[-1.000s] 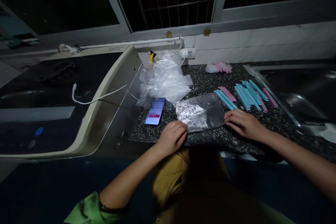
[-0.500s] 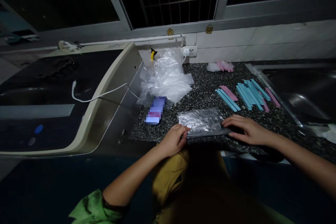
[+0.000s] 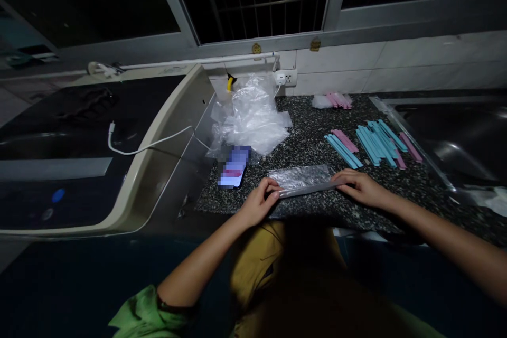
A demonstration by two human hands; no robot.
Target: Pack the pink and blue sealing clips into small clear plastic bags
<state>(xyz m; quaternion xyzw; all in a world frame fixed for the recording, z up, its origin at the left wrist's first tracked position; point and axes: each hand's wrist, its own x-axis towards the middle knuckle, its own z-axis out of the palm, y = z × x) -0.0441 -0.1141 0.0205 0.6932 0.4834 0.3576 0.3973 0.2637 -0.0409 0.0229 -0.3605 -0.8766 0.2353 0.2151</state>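
A clear plastic bag (image 3: 301, 177) lies on the speckled dark counter in front of me, its near edge folded into a narrow strip. My left hand (image 3: 260, 199) pinches the left end of that strip between thumb and fingers. At the right end, my right hand (image 3: 358, 187) grips the same strip, thumb below and fingers above. Beyond my right hand lie blue strips (image 3: 374, 145) and pink strips (image 3: 411, 147), loosely grouped. A phone (image 3: 235, 166) with a lit, blurred screen rests to the left of the bag.
A heap of clear plastic bags (image 3: 257, 116) sits by the wall below a socket (image 3: 289, 77). Farther right is a small bag of pink strips (image 3: 336, 100). A washing machine (image 3: 166, 132) bounds the left side, with a white cable (image 3: 158, 143) across it; a sink (image 3: 471, 142) is at the right.
Both hands have moved slightly away from me, rolling the bag's near edge over. The bag now looks shorter from front to back, and my right hand has closed on its end.
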